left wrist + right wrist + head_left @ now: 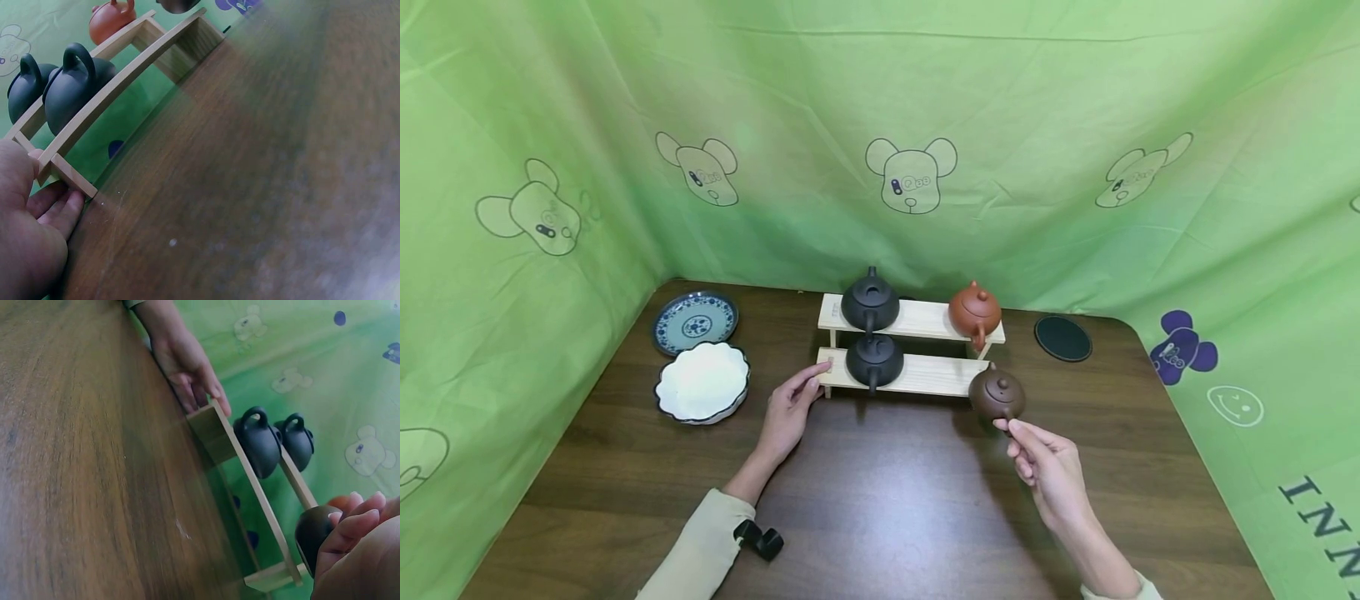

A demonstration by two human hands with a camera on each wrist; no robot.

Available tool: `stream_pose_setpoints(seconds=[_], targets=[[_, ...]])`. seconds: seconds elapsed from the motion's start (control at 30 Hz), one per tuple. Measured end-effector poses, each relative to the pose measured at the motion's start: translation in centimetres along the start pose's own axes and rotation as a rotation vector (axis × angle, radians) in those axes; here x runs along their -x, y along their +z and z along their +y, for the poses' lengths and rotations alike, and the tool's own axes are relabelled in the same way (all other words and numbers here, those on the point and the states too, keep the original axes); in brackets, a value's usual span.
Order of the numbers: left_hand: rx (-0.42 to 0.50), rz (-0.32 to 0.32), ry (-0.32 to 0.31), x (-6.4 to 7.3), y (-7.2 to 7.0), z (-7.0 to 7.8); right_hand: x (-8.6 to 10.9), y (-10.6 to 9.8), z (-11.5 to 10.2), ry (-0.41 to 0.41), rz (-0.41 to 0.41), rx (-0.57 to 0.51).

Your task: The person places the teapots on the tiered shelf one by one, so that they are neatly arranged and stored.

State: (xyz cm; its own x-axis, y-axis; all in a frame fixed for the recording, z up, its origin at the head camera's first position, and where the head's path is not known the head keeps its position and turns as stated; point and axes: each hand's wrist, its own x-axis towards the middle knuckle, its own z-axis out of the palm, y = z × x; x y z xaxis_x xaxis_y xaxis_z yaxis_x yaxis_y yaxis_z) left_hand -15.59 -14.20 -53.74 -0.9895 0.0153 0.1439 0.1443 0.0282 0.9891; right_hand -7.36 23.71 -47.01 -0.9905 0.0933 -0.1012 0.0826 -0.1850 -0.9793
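Note:
My right hand (1054, 473) pinches a brown teapot (997, 393) by its handle, near the right end of the lower tier of a two-tier wooden stand (931, 375). That pot overlaps the shelf end in the head view. At the opposite end, my left hand (787, 414) grips the lower tier, a fingertip over the board and other fingers down by the end leg (74, 177). A black teapot (876, 362) sits on the left part of the lower tier. Above it, the upper tier carries another black teapot (870, 302) at left and a reddish-orange teapot (975, 312) at right.
Left of the stand are a blue patterned plate (695, 323) and a white scalloped bowl (703, 382) in front of it. A dark round coaster (1063, 338) lies to the right. Green printed cloth (820, 167) hangs behind and beside the wooden table (880, 500).

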Motion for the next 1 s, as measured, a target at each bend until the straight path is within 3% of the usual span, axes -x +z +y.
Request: stream_pose_setpoints(seconds=[0.4, 1.0], targets=[[0.001, 0.007, 0.003, 0.0, 0.0, 0.0, -0.9, 2.0, 0.9, 0.044, 0.004, 0.029], [0.003, 0.006, -0.009, 0.0, 0.0, 0.1, -2.7, 3.5, 1.3, 0.037, 0.018, -0.044]])
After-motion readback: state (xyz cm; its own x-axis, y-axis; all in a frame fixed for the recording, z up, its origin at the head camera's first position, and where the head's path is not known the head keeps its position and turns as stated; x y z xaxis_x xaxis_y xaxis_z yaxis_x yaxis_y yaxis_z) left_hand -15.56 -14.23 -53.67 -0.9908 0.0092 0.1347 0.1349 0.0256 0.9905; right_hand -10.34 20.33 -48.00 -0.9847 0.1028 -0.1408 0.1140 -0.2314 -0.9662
